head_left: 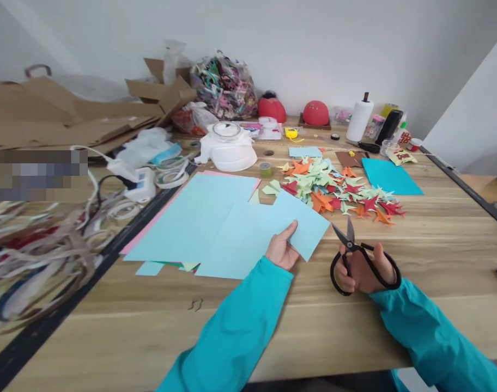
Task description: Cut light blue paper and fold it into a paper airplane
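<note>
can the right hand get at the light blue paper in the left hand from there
Likely yes: the right hand holds the scissors, blades apart, close beside the light blue paper in the left hand, and nothing visible stands between them.

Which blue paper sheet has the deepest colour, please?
The turquoise sheet farthest right, beyond the scissors in the right hand; the other blue sheets are paler.

One head-worn view from near above the tabletop (pixel 142 326), forward and down, with the back wall (pixel 305 43) beyond.
</note>
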